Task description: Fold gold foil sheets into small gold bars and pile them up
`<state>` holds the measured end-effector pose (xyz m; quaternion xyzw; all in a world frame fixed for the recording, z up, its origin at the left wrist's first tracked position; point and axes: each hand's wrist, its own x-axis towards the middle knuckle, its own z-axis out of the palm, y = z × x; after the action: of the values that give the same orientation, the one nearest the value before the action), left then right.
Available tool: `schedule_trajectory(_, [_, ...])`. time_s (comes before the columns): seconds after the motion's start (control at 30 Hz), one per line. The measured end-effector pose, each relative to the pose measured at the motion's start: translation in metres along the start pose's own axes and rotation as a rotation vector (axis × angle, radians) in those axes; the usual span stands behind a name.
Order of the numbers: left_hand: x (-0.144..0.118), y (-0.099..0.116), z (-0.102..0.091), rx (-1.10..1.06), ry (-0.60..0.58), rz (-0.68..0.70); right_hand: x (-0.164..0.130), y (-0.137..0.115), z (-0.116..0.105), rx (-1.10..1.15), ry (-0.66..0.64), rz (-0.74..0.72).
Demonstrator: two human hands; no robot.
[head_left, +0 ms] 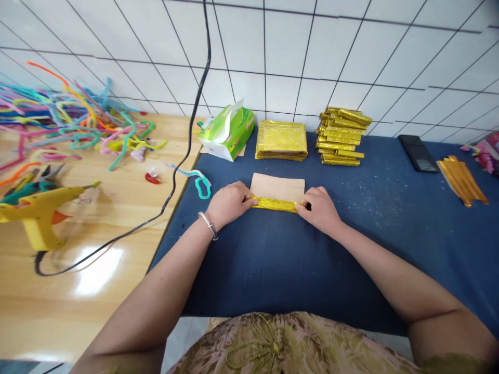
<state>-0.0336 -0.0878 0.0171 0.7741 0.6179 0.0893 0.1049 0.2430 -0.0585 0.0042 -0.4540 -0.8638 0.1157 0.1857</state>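
Note:
A sheet of gold foil paper [277, 188] lies in front of me, its plain tan side up. The edge nearest me is folded over into a narrow shiny gold strip. My left hand [230, 203] pinches the left end of that strip between thumb and fingers. At the right end, my right hand [320, 209] grips the strip the same way. Behind the sheet sits a flat stack of gold foil papers [281, 139]. Right of it is a pile of narrow folded gold strips [341, 136].
A green tissue box [242, 130] stands at the back. On the wooden table [128, 306] lie a yellow glue gun [42, 210], its black cord, and many coloured pipe cleaners [86, 124]. A black phone [418, 152] and flat golden-brown strips [462, 181] rest on the dark blue tabletop [390, 228].

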Motion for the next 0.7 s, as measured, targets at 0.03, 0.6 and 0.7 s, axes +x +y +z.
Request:
schedule_trajectory(0.03, [0.0, -0.001, 0.001, -0.005, 0.001, 0.007, 0.0, 0.0, 0.0, -0.002, 0.0, 0.002])
schedule_trajectory(0.6, [-0.01, 0.032, -0.006, 0.178, -0.03, 0.525, -0.003, 0.002, -0.001, 0.026, -0.01, 0.056])
schedule_trajectory(0.7, [-0.011, 0.034, -0.008, 0.168, -0.061, 0.518, -0.003, 0.004, -0.001, 0.038, -0.012, 0.054])
